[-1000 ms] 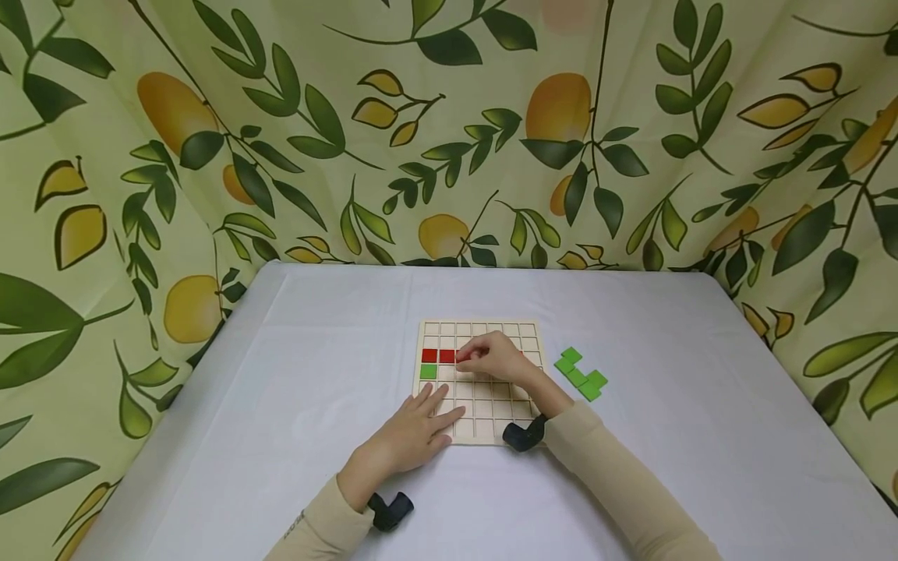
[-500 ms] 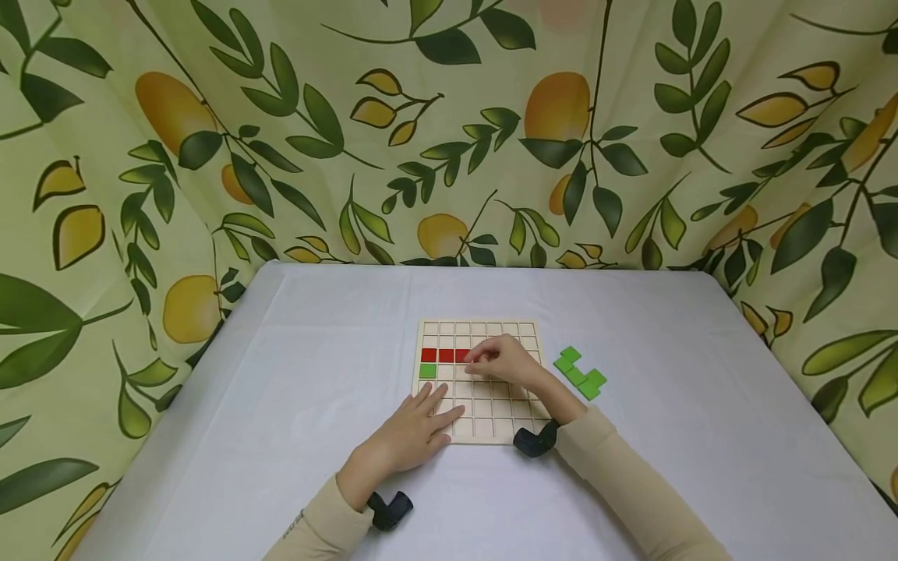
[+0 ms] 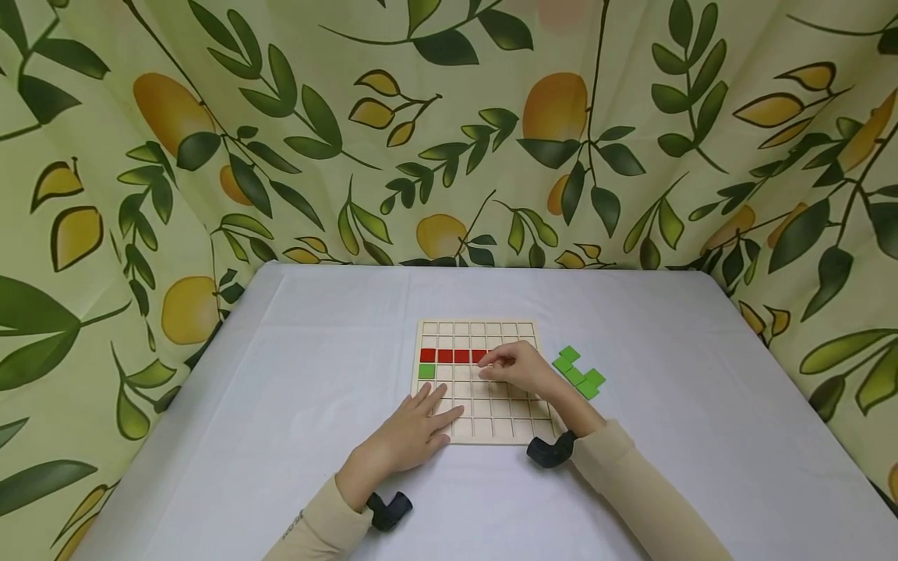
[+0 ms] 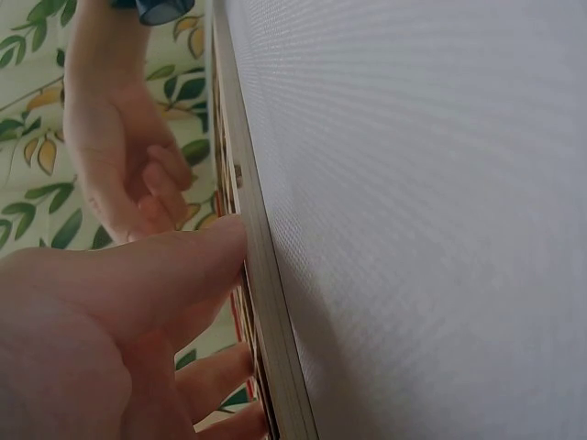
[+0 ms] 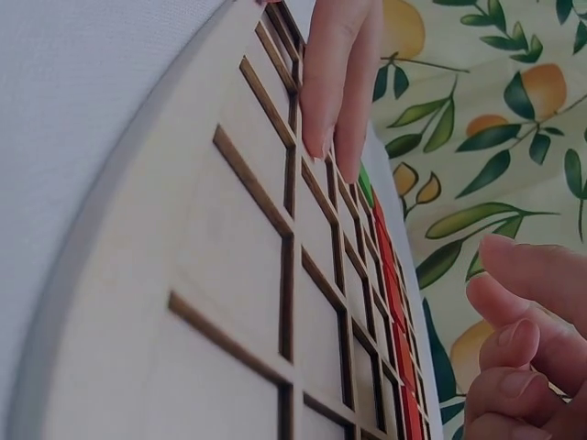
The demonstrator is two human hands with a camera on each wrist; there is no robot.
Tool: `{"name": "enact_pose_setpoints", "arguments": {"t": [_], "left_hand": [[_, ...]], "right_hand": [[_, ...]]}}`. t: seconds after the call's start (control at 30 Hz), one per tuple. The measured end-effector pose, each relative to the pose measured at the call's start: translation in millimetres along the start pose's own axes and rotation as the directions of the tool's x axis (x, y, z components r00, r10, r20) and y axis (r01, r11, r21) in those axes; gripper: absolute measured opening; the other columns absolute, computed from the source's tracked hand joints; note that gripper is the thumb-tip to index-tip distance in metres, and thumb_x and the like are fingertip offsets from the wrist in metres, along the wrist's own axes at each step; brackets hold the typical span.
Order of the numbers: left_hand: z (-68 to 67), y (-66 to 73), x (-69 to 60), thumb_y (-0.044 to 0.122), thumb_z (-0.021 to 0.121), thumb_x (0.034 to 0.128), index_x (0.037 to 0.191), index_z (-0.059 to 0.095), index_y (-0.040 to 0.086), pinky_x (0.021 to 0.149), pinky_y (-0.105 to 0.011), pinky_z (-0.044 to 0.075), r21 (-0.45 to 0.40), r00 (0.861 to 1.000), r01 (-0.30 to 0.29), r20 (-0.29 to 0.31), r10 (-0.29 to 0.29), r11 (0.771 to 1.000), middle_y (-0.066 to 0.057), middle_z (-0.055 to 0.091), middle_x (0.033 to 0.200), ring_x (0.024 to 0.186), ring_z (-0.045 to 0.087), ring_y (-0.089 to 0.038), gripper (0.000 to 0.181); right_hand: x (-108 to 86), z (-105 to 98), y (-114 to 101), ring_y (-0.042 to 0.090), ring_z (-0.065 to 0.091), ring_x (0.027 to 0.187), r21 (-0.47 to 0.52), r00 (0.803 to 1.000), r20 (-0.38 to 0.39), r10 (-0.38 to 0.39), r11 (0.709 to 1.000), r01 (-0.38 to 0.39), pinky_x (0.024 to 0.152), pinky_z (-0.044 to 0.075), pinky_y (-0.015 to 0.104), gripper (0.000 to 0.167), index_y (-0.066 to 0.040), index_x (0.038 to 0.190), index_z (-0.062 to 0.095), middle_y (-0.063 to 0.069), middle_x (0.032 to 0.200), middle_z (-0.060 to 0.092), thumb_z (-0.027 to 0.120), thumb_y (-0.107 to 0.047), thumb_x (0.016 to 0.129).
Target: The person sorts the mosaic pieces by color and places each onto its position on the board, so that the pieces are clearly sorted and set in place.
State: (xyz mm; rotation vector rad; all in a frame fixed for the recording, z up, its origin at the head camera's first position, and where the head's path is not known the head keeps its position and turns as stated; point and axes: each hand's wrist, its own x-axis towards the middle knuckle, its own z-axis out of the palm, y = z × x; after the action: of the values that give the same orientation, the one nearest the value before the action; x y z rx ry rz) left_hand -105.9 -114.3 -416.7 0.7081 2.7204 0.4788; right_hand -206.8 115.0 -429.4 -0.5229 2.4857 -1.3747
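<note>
A pale wooden grid board (image 3: 484, 409) lies on the table. Several red tiles (image 3: 445, 356) form a row across its upper part, with the row's right end hidden by a hand. One green tile (image 3: 426, 372) sits just below the leftmost red one. My left hand (image 3: 409, 432) rests on the board's near left corner, fingers spread; in the left wrist view its thumb (image 4: 197, 257) touches the board's edge. My right hand (image 3: 522, 368) is over the red row's right part. Its fingers are loosely curled in the right wrist view, and nothing shows between them.
Several loose green tiles (image 3: 577, 375) lie to the right of the board on the white tablecloth (image 3: 316, 351). A dark device is strapped at each wrist, one at the left (image 3: 389, 511). A leaf-and-fruit patterned curtain (image 3: 449, 156) closes off the back and sides.
My right hand has slid rightward along the red row, uncovering more red tiles. The left hand has stayed in place on the board.
</note>
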Motion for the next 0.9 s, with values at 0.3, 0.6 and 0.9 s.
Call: {"name": "enact_pose_setpoints", "arguments": {"t": [0.3,0.6,0.9], "left_hand": [[2.2,-1.9,0.2,0.027,0.053,0.0979,0.143,0.048,0.023,0.119,-0.056,0.027,0.013,1.000,-0.002,-0.005,0.002,1.000,-0.014,0.030,0.159,0.150,0.021,-0.039,0.045],[3.3,-3.5,2.2,0.028,0.052,0.0982,0.143,0.048,0.023,0.119,-0.057,0.027,0.019,1.000,-0.004,-0.014,0.004,1.000,-0.014,0.030,0.159,0.150,0.022,-0.039,0.045],[1.4,-2.1,0.4,0.026,0.053,0.0977,0.143,0.048,0.023,0.119,-0.057,0.026,-0.001,1.000,-0.012,-0.016,0.012,1.000,-0.014,0.030,0.159,0.150,0.021,-0.039,0.046]], "right_hand": [[-8.1,-6,4,0.008,0.044,0.062,0.024,0.999,-0.023,0.024,0.999,-0.024,0.054,0.037,0.016,0.021,0.000,0.095,0.074,-0.006,0.065,0.050,0.075,-0.016,0.082],[-13.9,-11,9,0.009,0.045,0.065,0.032,0.997,-0.053,0.060,0.998,-0.059,0.056,0.037,0.017,0.019,0.000,0.094,0.073,-0.005,0.067,0.051,0.074,-0.015,0.083],[-25.8,-17,12,0.006,0.044,0.063,0.035,0.995,-0.055,0.077,0.997,-0.075,0.055,0.037,0.017,0.024,0.004,0.097,0.072,-0.006,0.066,0.049,0.073,-0.016,0.084]]}}
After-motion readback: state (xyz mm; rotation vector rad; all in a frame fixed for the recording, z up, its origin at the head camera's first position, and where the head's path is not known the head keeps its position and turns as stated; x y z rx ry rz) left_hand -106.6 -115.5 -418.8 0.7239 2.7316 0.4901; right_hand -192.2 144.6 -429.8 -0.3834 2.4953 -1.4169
